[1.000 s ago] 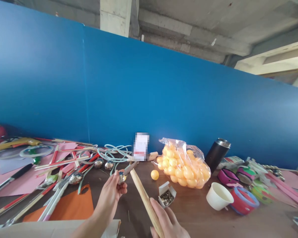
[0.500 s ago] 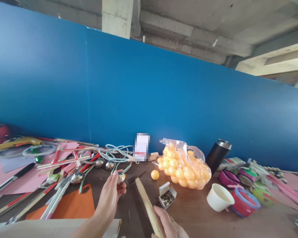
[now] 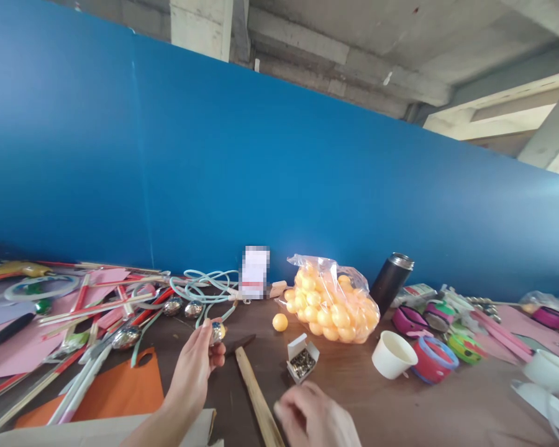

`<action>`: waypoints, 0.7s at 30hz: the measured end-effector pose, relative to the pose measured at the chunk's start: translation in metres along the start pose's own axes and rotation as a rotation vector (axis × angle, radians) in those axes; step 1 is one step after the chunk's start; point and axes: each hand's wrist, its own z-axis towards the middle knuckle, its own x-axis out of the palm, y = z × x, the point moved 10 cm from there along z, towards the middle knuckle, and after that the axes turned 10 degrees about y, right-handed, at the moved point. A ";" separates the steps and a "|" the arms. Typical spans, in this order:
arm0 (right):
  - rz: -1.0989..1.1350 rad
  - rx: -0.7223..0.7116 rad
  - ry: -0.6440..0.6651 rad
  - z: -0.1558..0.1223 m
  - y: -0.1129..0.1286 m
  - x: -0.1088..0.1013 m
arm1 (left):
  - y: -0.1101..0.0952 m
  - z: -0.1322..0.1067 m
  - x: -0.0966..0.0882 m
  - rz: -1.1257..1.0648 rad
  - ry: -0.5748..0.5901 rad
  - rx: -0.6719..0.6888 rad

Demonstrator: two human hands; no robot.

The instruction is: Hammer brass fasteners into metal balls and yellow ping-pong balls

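Head view, items in hand and about it.

1. My left hand (image 3: pixel 193 366): grip closed to a pinch, thumb and fingertips on a small metal ball (image 3: pixel 217 332), raised just above the worktop (image 3: pixel 354 397), left of centre.
2. My right hand (image 3: pixel 314 417): near edge, blurred, fingers curled just beside the wooden-handled tool (image 3: pixel 256 397). I cannot tell whether this grip has the handle or is merely next to it.
3. Wooden-handled tool: long axis runs from near right to far left. The dark head end points away from me and stops just short of the ball. The butt runs off the near edge.
4. Handling note, my judgement: the ball is round and slick, so the pinch wants firm pads on opposite sides, with fingertips kept off the line of the tool's head.
5. Nearby: small open box of metal pieces (image 3: pixel 301 362), loose orange ball (image 3: pixel 279 322), bag of orange balls (image 3: pixel 330 307) and white cup (image 3: pixel 391 355), all to the right and farther off.
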 end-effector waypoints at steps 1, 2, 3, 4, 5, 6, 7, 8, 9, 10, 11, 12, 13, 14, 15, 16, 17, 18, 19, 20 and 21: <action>0.008 -0.009 -0.106 -0.001 -0.006 -0.013 | -0.001 -0.001 0.001 0.013 0.000 -0.002; 0.015 0.004 -0.194 -0.002 -0.014 -0.023 | -0.002 -0.001 0.002 0.026 0.003 -0.002; 0.017 0.037 -0.251 -0.002 -0.024 -0.031 | -0.002 -0.001 0.003 0.039 0.006 -0.003; 0.017 0.076 -0.282 -0.001 -0.035 -0.036 | -0.003 -0.002 0.004 0.050 0.009 -0.003; 0.010 0.102 -0.299 0.001 -0.043 -0.039 | -0.003 -0.002 0.005 0.057 0.010 -0.003; 0.000 0.120 -0.306 0.002 -0.049 -0.041 | -0.004 -0.002 0.006 0.062 0.011 -0.002; -0.012 0.132 -0.302 0.005 -0.053 -0.041 | -0.004 -0.003 0.006 0.064 0.013 0.000; -0.024 0.135 -0.294 0.007 -0.055 -0.040 | -0.004 -0.003 0.007 0.066 0.015 0.004; -0.036 0.133 -0.281 0.009 -0.055 -0.038 | -0.005 -0.004 0.007 0.067 0.019 0.008; -0.049 0.127 -0.267 0.011 -0.053 -0.036 | -0.005 -0.004 0.008 0.069 0.025 0.015; -0.064 0.118 -0.256 0.013 -0.050 -0.034 | -0.006 -0.004 0.008 0.073 0.034 0.021; -0.083 0.112 -0.248 0.014 -0.047 -0.032 | -0.006 -0.004 0.009 0.077 0.041 0.028; -0.100 0.111 -0.243 0.016 -0.044 -0.031 | -0.006 -0.004 0.009 0.081 0.045 0.031; -0.114 0.116 -0.240 0.017 -0.042 -0.030 | -0.006 -0.004 0.009 0.083 0.051 0.032; -0.119 0.124 -0.234 0.018 -0.041 -0.029 | -0.005 -0.003 0.009 0.085 0.056 0.033; -0.116 0.133 -0.227 0.019 -0.041 -0.029 | -0.004 -0.003 0.009 0.086 0.064 0.034; -0.107 0.141 -0.218 0.021 -0.042 -0.029 | -0.003 -0.002 0.009 0.089 0.072 0.035; -0.094 0.149 -0.208 0.023 -0.043 -0.028 | -0.002 -0.001 0.009 0.094 0.082 0.035; -0.083 0.156 -0.199 0.025 -0.045 -0.027 | -0.001 0.000 0.009 0.102 0.093 0.036; -0.075 0.167 -0.191 0.027 -0.047 -0.027 | 0.000 0.001 0.010 0.112 0.102 0.037; -0.069 0.176 -0.185 0.029 -0.049 -0.026 | 0.000 0.001 0.010 0.122 0.108 0.037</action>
